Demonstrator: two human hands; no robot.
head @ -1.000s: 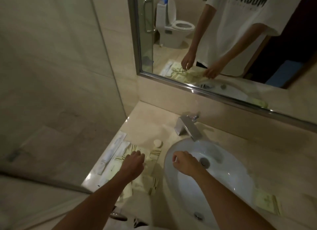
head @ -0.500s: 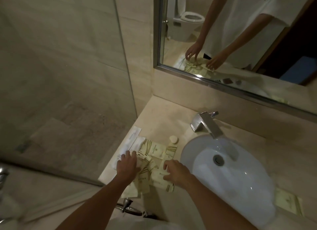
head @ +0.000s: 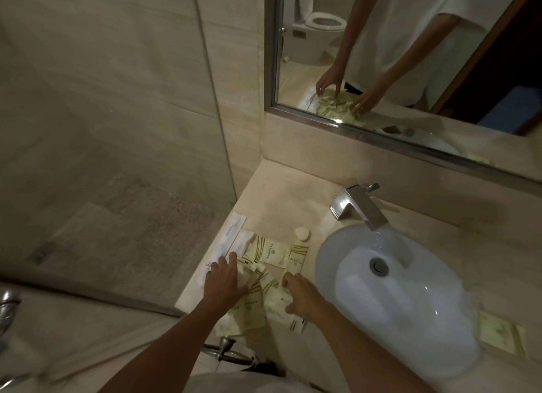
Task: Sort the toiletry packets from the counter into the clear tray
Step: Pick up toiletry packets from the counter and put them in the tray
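Observation:
Several cream toiletry packets [head: 268, 253] with gold stripes lie in a loose pile on the beige counter [head: 281, 205], left of the sink. My left hand [head: 224, 278] rests flat on the pile's left side, fingers spread over the packets. My right hand [head: 302, 297] presses on a packet [head: 277, 307] at the pile's right, fingers curled down; whether it grips the packet is unclear. Two long white sachets [head: 231, 238] lie along the counter's left edge. A small round soap [head: 302, 233] sits behind the pile. No clear tray is visible.
A white basin [head: 410, 299] with a chrome tap [head: 359, 208] fills the counter's middle. One more packet [head: 501, 335] lies right of the basin. A glass shower panel [head: 117, 128] borders the counter's left edge. A mirror [head: 410, 55] hangs above.
My right hand has moved from over the basin left onto the packet pile. My left hand has shifted slightly left on the pile. The view has moved left.

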